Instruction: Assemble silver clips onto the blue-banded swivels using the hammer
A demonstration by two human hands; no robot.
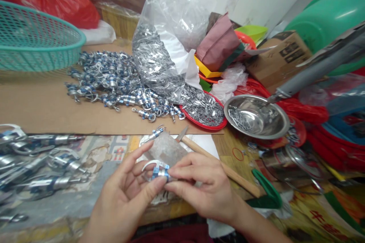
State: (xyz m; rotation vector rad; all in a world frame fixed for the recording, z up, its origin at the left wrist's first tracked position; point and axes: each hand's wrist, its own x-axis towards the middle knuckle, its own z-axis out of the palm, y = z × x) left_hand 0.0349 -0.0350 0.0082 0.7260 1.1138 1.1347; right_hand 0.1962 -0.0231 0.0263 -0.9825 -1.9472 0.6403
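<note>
Between my two hands is a small blue-and-silver metal fitting (pixel 160 172) with a curved pale lever. My left hand (pixel 128 186) cradles it from the left, thumb against its lower side and index finger raised. My right hand (pixel 202 182) pinches its right end between thumb and fingers, which hide that end. Just beyond lies a grey stone-like block (pixel 167 147), and a similar fitting (pixel 155 133) rests at its far edge. A wooden-handled hammer (pixel 222 165) lies diagonally behind my right hand.
Many similar fittings (pixel 108 76) are heaped on cardboard, with larger ones (pixel 54 163) at left. A clear bag (pixel 156 57) and red dish (pixel 203 108) hold small metal parts. A steel bowl (pixel 256 115) stands right, a turquoise basket (pixel 37 38) far left.
</note>
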